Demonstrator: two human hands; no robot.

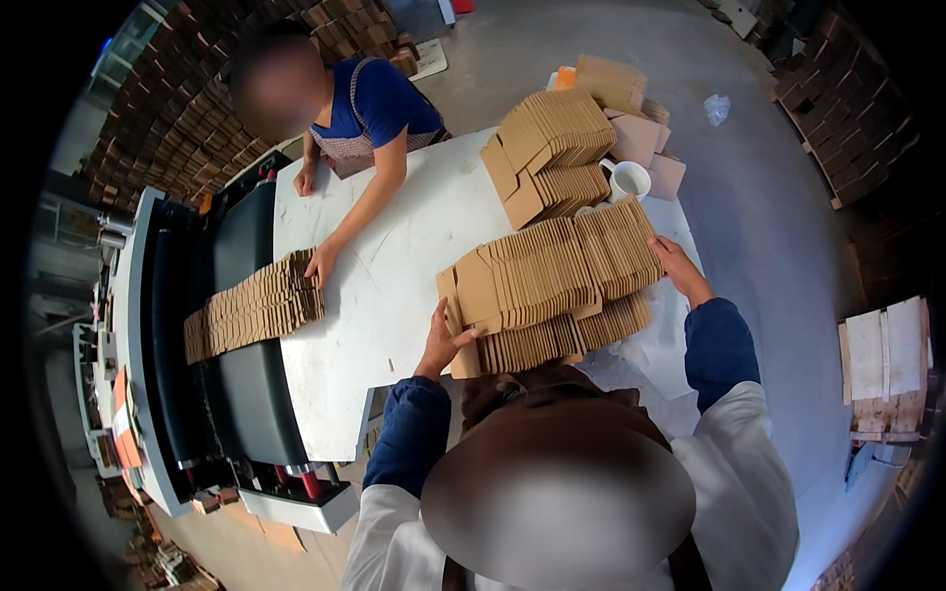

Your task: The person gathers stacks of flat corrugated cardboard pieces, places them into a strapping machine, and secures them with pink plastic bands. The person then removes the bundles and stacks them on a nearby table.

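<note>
A long row of folded brown cardboard boxes (537,271), packed flat and overlapping, spans the space between my hands. My left hand (445,340) presses against its left end, thumb and fingers on the cardboard. At the right end my right hand (680,268) grips the edge, its fingers partly hidden behind the cardboard. Under this row lies a second row of folded boxes (527,345), near the table's front edge. Both rows rest close to my body, and I cannot tell whether the upper one is lifted clear of the lower.
Beyond stand more folded boxes (557,128) and a white mug (629,180) on the white table (384,266). Across it a co-worker in a blue shirt (379,98) touches cardboard (256,305) on a black-belted machine (246,236). Stacked cardboard (847,108) stands at the far right.
</note>
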